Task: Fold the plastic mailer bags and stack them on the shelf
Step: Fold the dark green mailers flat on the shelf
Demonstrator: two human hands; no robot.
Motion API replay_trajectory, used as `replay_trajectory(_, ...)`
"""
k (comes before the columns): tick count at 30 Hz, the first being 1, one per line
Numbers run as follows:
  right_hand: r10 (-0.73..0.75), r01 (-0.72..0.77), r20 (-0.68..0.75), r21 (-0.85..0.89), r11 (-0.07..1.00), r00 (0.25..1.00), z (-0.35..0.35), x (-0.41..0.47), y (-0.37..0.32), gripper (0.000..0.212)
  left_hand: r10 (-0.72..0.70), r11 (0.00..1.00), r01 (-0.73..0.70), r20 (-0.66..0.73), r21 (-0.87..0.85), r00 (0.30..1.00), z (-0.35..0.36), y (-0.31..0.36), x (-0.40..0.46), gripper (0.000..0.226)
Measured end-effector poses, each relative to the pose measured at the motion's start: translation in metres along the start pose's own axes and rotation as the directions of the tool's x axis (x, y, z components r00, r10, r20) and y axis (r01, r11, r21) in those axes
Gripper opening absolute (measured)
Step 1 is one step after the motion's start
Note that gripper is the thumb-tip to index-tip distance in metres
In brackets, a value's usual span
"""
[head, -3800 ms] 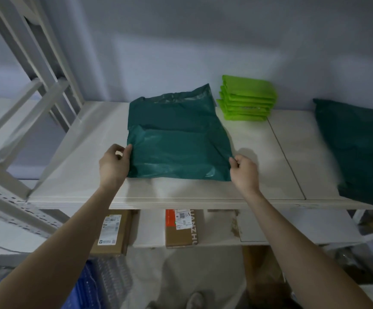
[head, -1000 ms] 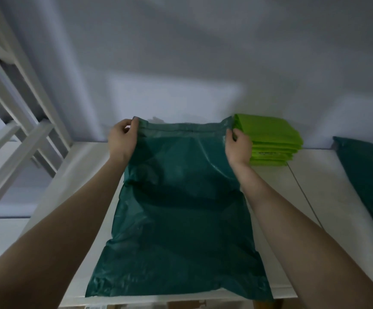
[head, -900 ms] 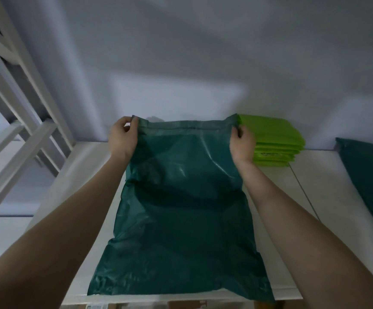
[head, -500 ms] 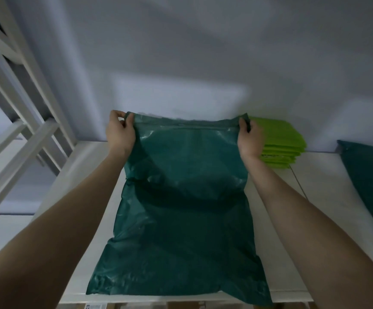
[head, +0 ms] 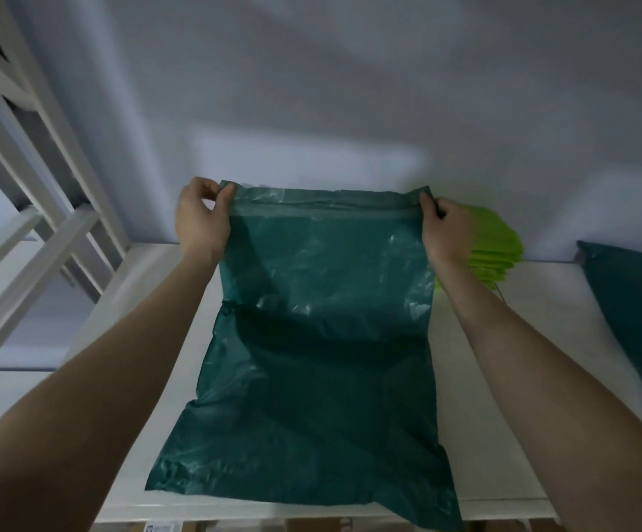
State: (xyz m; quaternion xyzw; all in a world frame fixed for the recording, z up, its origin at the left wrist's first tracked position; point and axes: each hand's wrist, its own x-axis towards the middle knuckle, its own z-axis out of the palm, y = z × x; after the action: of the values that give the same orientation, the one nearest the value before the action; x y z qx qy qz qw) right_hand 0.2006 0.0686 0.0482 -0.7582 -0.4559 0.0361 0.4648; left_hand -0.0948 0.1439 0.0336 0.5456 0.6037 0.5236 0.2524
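- No brand or print was legible on the dark green glossy plastic mailer bag (head: 323, 339); a white label strip (head: 162, 527) below the shelf edge was too small to read.
- The left hand (head: 200, 220) pinched the bag's far left corner; the right hand (head: 446, 228) pinched the far right corner, hands well apart.
- The bag's far end was lifted off the white shelf board (head: 503, 378); its near end lay on the board, one corner overhanging the front edge.
- A stack of folded lime-green plastic mailers (head: 498, 247) sat by the wall, partly hidden behind the right hand.
- A second dark green bag (head: 634, 309) lay at the right.
- White metal shelf struts (head: 35, 232) crossed the left side.
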Motion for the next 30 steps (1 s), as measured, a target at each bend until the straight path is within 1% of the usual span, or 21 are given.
replay_trajectory(3,0.016,-0.014,0.016,-0.132,0.991,1.0,-0.007,0.005,-0.005,0.053,-0.032,0.999,0.033,-0.008,0.04,0.999,0.0,0.009,0.003,0.023)
replay_trajectory(4,0.035,-0.032,0.017,-0.147,0.989,0.999,-0.008,0.006,-0.007,0.053,-0.05,0.997,0.051,-0.015,0.049,0.999,0.001,0.013,0.002,0.024)
replay_trajectory(5,0.064,-0.06,0.022,-0.124,0.99,0.998,-0.007,0.006,-0.009,0.052,-0.061,0.997,0.063,-0.03,0.055,0.998,0.002,0.018,0.0,0.025)
replay_trajectory(7,0.133,-0.135,0.057,0.031,0.99,0.989,-0.005,0.006,-0.012,0.047,-0.076,0.997,0.077,-0.045,0.029,0.996,0.002,0.024,0.0,0.026)
replay_trajectory(9,0.195,-0.216,0.11,0.232,0.949,0.975,-0.005,0.007,-0.015,0.041,-0.097,0.99,0.095,-0.009,-0.106,0.995,0.001,0.025,0.003,0.024)
replay_trajectory(11,0.213,-0.25,0.139,0.365,0.897,0.967,-0.008,0.008,-0.018,0.04,-0.103,0.969,0.106,0.026,-0.223,0.994,-0.003,0.025,0.008,0.022)
replay_trajectory(14,0.198,-0.256,0.171,0.461,0.85,0.965,-0.014,0.006,-0.025,0.033,-0.09,0.954,0.106,0.068,-0.282,0.994,-0.01,0.024,0.007,0.022)
replay_trajectory(17,0.222,-0.29,0.194,0.497,0.818,0.956,-0.023,-0.002,-0.032,0.026,-0.1,0.932,0.134,0.117,-0.338,0.988,-0.018,0.023,0.0,0.019)
replay_trajectory(18,0.234,-0.307,0.203,0.519,0.798,0.951,-0.026,-0.004,-0.033,0.026,-0.097,0.926,0.135,0.123,-0.354,0.988,-0.021,0.023,-0.004,0.021)
replay_trajectory(20,0.253,-0.336,0.222,0.561,0.757,0.942,-0.031,-0.011,-0.034,0.022,-0.096,0.912,0.136,0.122,-0.386,0.988,-0.029,0.024,-0.012,0.032)
replay_trajectory(23,0.263,-0.366,0.258,0.557,0.746,0.93,-0.038,-0.022,-0.032,0.019,-0.146,0.861,0.186,0.121,-0.474,0.982,-0.04,0.03,-0.029,0.034)
replay_trajectory(25,0.272,-0.382,0.274,0.543,0.748,0.922,-0.044,-0.03,-0.03,0.028,-0.185,0.832,0.228,0.134,-0.506,0.974,-0.048,0.031,-0.039,0.034)
replay_trajectory(27,0.296,-0.397,0.271,0.507,0.765,0.916,-0.05,-0.039,-0.027,0.034,-0.212,0.828,0.256,0.143,-0.5,0.967,-0.056,0.031,-0.05,0.03)
replay_trajectory(28,0.308,-0.401,0.263,0.487,0.776,0.914,-0.053,-0.044,-0.024,0.031,-0.227,0.822,0.271,0.149,-0.5,0.962,-0.059,0.031,-0.055,0.024)
replay_trajectory(30,0.308,-0.385,0.235,0.472,0.793,0.922,-0.058,-0.054,-0.018,0.015,-0.244,0.814,0.292,0.16,-0.502,0.956,-0.064,0.032,-0.065,0.017)
